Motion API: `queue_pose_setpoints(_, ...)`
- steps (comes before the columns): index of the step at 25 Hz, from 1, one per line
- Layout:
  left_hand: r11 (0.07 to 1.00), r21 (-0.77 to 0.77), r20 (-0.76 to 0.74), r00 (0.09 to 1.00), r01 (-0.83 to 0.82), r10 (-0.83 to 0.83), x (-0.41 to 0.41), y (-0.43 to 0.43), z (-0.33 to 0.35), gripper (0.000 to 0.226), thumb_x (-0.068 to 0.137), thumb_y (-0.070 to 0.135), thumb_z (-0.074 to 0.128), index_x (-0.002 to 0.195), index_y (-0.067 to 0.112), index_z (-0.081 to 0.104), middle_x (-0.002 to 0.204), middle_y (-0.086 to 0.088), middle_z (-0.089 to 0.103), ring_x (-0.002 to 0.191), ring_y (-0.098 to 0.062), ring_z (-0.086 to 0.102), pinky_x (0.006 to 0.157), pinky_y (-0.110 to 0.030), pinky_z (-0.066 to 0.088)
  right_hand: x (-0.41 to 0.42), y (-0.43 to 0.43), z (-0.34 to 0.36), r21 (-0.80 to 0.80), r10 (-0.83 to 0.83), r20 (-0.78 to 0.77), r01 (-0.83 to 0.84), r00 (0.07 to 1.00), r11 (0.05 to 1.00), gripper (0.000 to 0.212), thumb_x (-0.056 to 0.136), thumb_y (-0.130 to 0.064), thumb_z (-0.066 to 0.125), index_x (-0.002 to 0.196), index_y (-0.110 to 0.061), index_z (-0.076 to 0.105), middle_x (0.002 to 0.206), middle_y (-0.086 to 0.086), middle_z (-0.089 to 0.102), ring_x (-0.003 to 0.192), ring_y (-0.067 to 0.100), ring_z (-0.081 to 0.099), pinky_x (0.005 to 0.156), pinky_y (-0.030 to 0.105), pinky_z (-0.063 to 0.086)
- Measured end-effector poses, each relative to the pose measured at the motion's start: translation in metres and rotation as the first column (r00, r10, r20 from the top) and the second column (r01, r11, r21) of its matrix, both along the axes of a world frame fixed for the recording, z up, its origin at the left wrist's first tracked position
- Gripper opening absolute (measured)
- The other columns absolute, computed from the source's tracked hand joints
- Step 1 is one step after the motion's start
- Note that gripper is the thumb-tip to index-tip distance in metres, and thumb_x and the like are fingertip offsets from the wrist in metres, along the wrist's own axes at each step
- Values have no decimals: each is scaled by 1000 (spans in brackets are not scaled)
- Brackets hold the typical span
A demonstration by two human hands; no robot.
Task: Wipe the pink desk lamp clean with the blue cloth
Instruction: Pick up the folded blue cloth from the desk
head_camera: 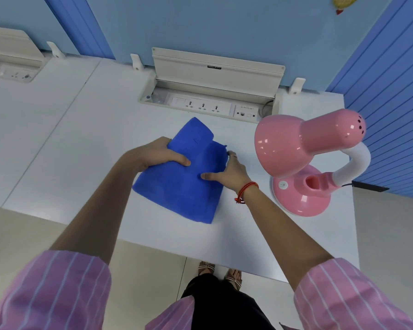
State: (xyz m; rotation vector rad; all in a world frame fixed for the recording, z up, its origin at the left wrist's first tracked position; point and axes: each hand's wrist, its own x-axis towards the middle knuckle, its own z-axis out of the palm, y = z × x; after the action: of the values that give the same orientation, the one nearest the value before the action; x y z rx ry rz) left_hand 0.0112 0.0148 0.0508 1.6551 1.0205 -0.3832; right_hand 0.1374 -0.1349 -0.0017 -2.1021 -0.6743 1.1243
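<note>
A folded blue cloth (181, 186) lies on the white desk (81, 144) in the middle of the view. My left hand (155, 152) grips its left edge, thumb on top. My right hand (229, 172) holds its right edge, thumb pressed on the cloth and fingers tucked under the fold. The pink desk lamp (296, 144) stands to the right of the cloth, apart from both hands. Its shade points down and left over a round pink base (303, 201), joined by a white bent neck (355, 163).
An open socket box (210, 101) with a raised lid is set into the desk behind the cloth. A second one (10, 70) is at the far left. Blue partition walls (379, 79) close the back and right. The lamp's black cord (348, 185) runs off the desk's right edge.
</note>
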Motion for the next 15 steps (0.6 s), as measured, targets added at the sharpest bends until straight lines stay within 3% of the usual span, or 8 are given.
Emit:
queue_pose_setpoints(2,990,7,-53,989,141,-141,3,0,20,40,66,26,76,102,10,69,97,-7,74,87,-26,71,73,-33,56,-3,2,8,27,56,54,-58,997,998,109,64,-36,81,144,-10,12,147,10,37,131,29,40,102,37,39)
queue_pose_setpoints(4,966,-1,-75,963,259,-258,5,-1,37,30,67,21,75,94,10,70,92,-8,76,81,-25,72,66,-30,55,-8,3,18,151,63,91,-76,994,986,115,53,-40,86,143,-15,18,142,7,41,128,24,42,106,40,40)
queue_pose_setpoints(6,938,30,-101,935,345,-341,8,-2,49,22,62,22,74,82,15,70,81,-4,76,74,-22,72,61,-28,53,-12,0,24,324,28,58,-45,998,945,92,50,-27,90,127,-17,40,124,-5,52,112,9,50,98,37,45)
queue_pose_setpoints(8,909,68,-120,908,412,-403,12,-3,59,17,59,23,72,75,18,67,72,0,74,71,-21,71,61,-29,54,-15,-8,32,398,47,17,-50,999,916,63,55,-12,88,105,-25,50,102,-17,55,95,-2,53,87,30,49)
queue_pose_setpoints(10,880,103,-126,884,463,-450,19,-4,63,17,58,25,74,73,20,68,73,-1,74,75,-25,71,67,-35,57,-16,-15,37,400,61,-33,-43,998,916,47,59,-9,86,95,-18,58,93,-4,64,86,11,62,81,34,55)
queue_pose_setpoints(12,852,149,-133,864,502,-485,27,-7,65,20,57,28,76,74,21,69,77,-3,76,77,-25,72,72,-37,57,-15,-23,42,394,70,-68,-37,995,918,45,61,-10,84,100,-3,61,99,15,68,91,26,65,82,40,56)
queue_pose_setpoints(15,804,186,-114,825,565,-554,37,-13,65,27,55,29,79,78,19,71,81,-2,76,76,-19,71,74,-34,56,-13,-37,49,360,94,-135,-40,986,932,43,67,-12,81,104,-3,61,109,18,68,99,28,65,85,37,55)
